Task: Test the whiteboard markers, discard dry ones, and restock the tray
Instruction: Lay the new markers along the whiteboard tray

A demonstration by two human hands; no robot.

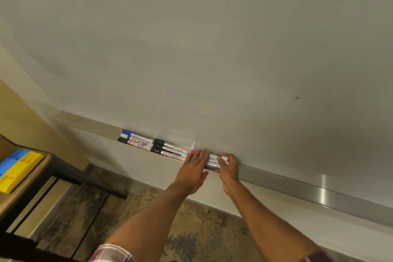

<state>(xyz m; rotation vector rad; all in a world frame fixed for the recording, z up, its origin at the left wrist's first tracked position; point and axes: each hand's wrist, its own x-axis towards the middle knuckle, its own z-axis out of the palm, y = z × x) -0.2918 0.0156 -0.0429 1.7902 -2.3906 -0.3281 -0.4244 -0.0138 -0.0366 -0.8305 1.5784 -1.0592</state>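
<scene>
Pressing straight fingers flat on the white-barrelled whiteboard markers (pixel 213 160) in the long brushed-metal tray (pixel 297 185), the left hand (pixel 194 168) steadies them while the right hand (pixel 228 169) curls its fingers round their ends, probably squaring the row.

Off to your left there's a yellowish wall (pixel 17 108), and lower down in front of you it's plain off-white (pixel 136 166). The floor (pixel 204 229) is a mottled brown-and-grey pattern, kinda stone-looking. At your far left sits a table (pixel 32 178) with a light wooden top and a black frame, with a blue plastic piece (pixel 10 160) and a yellow one (pixel 20 173) side by side on it. Lighting's soft and warm.
</scene>
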